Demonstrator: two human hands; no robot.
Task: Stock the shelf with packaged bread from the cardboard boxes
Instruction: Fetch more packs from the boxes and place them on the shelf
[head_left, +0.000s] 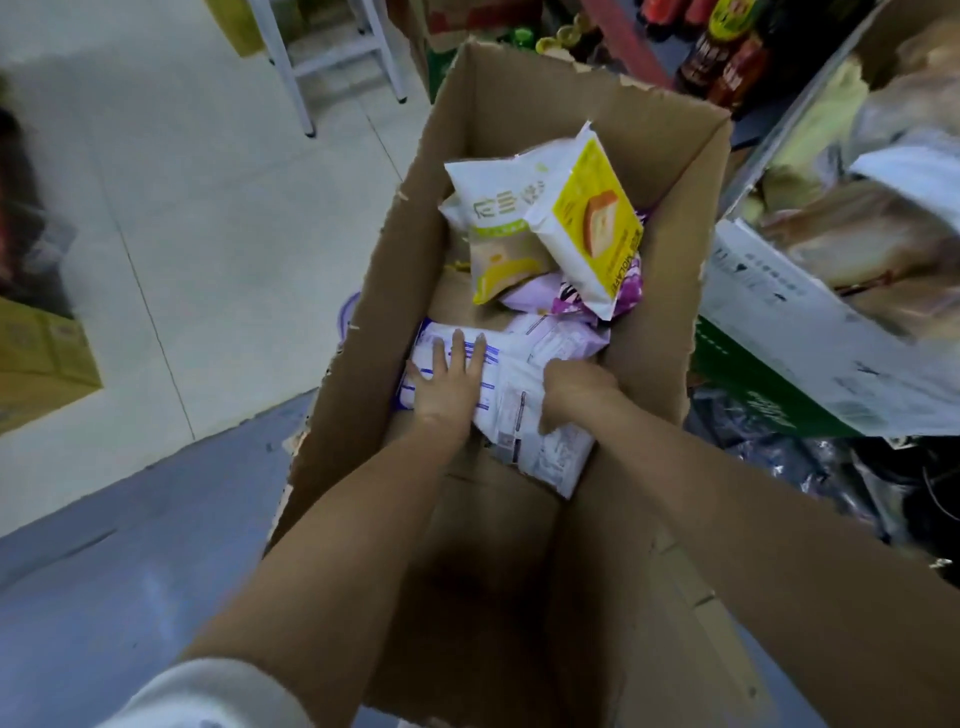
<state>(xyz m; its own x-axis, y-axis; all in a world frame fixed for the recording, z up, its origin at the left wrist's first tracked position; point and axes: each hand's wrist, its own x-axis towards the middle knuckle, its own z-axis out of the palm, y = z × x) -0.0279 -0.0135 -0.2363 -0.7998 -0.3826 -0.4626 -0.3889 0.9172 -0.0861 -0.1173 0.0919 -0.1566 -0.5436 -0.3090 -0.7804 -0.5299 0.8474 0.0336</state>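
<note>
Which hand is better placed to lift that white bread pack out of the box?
Probably the right hand: its fingers curl around the white pack's edge, while the left hand only lies flat on top.

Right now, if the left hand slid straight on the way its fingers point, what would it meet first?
Probably the purple packet just beyond the white packet that the left hand rests flat on, then the yellow packets; depth inside the box is hard to judge.

I see both arms reaching into the open cardboard box (395, 270), my left hand (448, 384) lying flat on a white bread packet (524, 410) while my right hand (576, 387) grips its edge, with yellow-printed packets (587, 218) piled toward twelve o'clock.
</note>
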